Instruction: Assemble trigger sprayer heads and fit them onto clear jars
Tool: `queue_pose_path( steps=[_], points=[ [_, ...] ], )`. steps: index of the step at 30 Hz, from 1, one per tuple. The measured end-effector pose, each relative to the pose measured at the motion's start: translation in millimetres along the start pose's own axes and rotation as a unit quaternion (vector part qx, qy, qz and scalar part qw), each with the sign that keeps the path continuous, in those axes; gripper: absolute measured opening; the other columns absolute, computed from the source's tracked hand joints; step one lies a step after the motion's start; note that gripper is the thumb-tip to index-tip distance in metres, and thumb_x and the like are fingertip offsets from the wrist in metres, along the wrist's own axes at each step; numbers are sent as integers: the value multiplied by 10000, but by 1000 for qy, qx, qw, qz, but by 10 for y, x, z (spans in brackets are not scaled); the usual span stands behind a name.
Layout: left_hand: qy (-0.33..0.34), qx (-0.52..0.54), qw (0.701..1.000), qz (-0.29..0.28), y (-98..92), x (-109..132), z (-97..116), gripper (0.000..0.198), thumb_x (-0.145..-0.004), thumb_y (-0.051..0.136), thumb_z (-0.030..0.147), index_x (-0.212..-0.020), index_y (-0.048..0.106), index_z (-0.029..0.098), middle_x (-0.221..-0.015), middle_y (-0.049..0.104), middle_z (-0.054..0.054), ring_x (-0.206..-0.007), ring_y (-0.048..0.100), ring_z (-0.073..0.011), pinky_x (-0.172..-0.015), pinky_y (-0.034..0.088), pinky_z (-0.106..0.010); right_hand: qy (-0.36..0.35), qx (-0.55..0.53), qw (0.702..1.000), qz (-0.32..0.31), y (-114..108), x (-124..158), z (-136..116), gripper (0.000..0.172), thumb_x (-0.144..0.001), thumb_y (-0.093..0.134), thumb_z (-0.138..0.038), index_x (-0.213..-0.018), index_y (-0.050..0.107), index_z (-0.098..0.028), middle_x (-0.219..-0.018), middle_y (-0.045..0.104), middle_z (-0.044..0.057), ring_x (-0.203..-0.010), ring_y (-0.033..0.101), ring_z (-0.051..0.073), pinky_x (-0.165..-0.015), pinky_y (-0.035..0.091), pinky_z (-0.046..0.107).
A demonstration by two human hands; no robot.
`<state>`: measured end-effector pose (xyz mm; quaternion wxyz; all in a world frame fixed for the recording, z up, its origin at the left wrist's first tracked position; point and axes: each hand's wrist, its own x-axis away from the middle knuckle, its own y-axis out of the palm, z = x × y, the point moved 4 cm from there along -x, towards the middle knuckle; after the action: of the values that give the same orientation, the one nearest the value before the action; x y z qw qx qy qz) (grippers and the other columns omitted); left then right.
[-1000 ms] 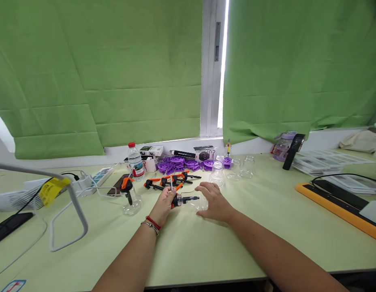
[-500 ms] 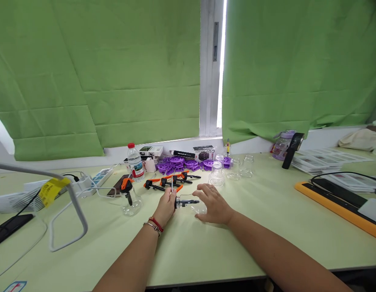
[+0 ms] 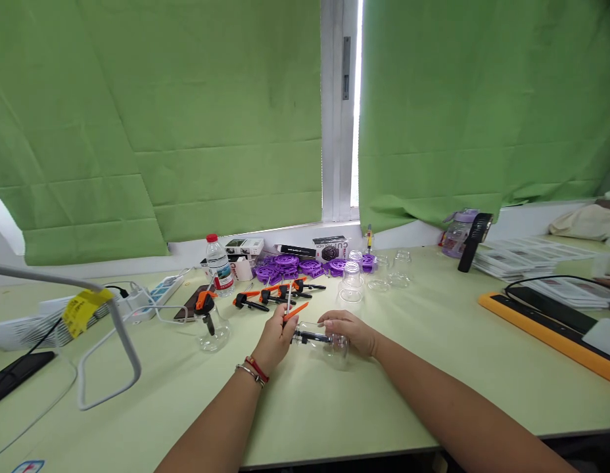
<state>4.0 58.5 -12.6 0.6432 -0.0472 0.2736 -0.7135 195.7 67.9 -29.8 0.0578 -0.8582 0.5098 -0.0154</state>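
My left hand (image 3: 275, 341) is closed on the black and orange pump head (image 3: 296, 315), whose black tube reaches into a clear glass bottle (image 3: 329, 343). The bottle lies sideways just above the pale green table (image 3: 334, 407), and my right hand (image 3: 349, 330) is wrapped over its body. A finished bottle with an orange and black pump (image 3: 210, 322) stands upright to the left. More loose pump heads (image 3: 270, 295) lie just beyond my hands.
Purple round discs (image 3: 295, 266), several empty clear bottles (image 3: 374, 276), a water bottle (image 3: 218, 264) and small boxes sit near the window sill. A phone, power strip and cables lie left, beside a grey wire stand (image 3: 108, 341). An orange-edged tray (image 3: 546, 328) and papers lie right.
My right hand went from resting open beside the bottle to gripping it. The pump head has been pushed further into the bottle's neck, and both hands shifted slightly right and nearer.
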Motion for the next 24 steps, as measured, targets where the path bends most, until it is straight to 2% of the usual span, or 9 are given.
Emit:
queue_pose_path(
  steps=[2, 5, 7, 9, 13, 15, 18, 21, 24],
  points=[
    [-6, 16, 1000, 7, 9, 12, 22, 379, -837, 500, 457, -1107, 472, 192, -631, 468, 59, -529, 421, -107, -508, 351, -224, 29, -21, 999, 14, 7, -19, 45, 479, -781, 528, -588, -923, 633, -143, -675, 556, 13, -518, 500, 119, -484, 402, 251],
    [-55, 91, 994, 11, 25, 12, 18, 397, -783, 565, 461, -1070, 480, 201, -622, 474, 67, -486, 410, -90, -453, 340, -204, 23, -3, 999, 50, -4, -38, 65, 574, -854, 380, -634, -1131, 565, -166, -759, 589, 35, -552, 554, 139, -520, 457, 276],
    [-99, 149, 984, 12, 35, -4, -17, 393, -762, 579, 484, -1026, 479, 211, -610, 472, 72, -457, 395, -82, -407, 310, -188, -43, 42, 995, 76, -23, -21, -5, 603, -893, 315, -619, -1324, 411, -208, -955, 599, 76, -680, 609, 161, -615, 499, 310],
    [-129, 183, 974, 17, 26, -30, -70, 378, -757, 571, 511, -971, 467, 218, -601, 456, 77, -441, 379, -75, -378, 279, -174, -150, 129, 976, 86, -24, 37, -142, 632, -899, 358, -586, -1427, 251, -255, -1224, 511, 129, -911, 617, 207, -743, 509, 355],
    [-160, 207, 965, 26, -51, -76, -200, 346, -798, 473, 563, -826, 415, 223, -557, 400, 84, -373, 296, -61, -335, 189, -174, -326, 372, 868, 44, 94, 183, -363, 881, -772, 629, -496, -1473, 158, -249, -1507, 212, 167, -1313, 353, 328, -959, 425, 462],
    [-167, 212, 963, 18, -86, -81, -239, 344, -809, 450, 564, -774, 402, 224, -542, 394, 77, -355, 283, -63, -329, 169, -189, -355, 472, 807, 29, 160, 201, -377, 813, -780, 642, -368, -1459, 212, -242, -1526, 174, 171, -1356, 286, 335, -992, 396, 481],
    [-164, 208, 964, 8, -110, -74, -233, 326, -819, 442, 537, -731, 399, 227, -538, 386, 68, -353, 297, -69, -329, 172, -204, -363, 553, 750, 29, 215, 168, -336, 625, -817, 582, -262, -1394, 342, -240, -1467, 289, 185, -1294, 380, 327, -926, 446, 460],
    [-148, 190, 971, 16, -112, -65, -169, 311, -834, 417, 517, -722, 391, 228, -541, 377, 70, -367, 306, -74, -334, 182, -202, -343, 548, 762, 45, 207, 132, -296, 663, -771, 636, -399, -1347, 382, -190, -1328, 435, 213, -1091, 546, 319, -807, 492, 436],
    [-113, 161, 980, 32, -117, -60, -85, 312, -844, 404, 519, -731, 387, 228, -544, 372, 77, -387, 333, -80, -350, 218, -200, -270, 460, 842, 73, 138, 114, -263, 841, -651, 708, -534, -1324, 359, -168, -1138, 563, 166, -826, 615, 240, -675, 497, 359]
  ],
)
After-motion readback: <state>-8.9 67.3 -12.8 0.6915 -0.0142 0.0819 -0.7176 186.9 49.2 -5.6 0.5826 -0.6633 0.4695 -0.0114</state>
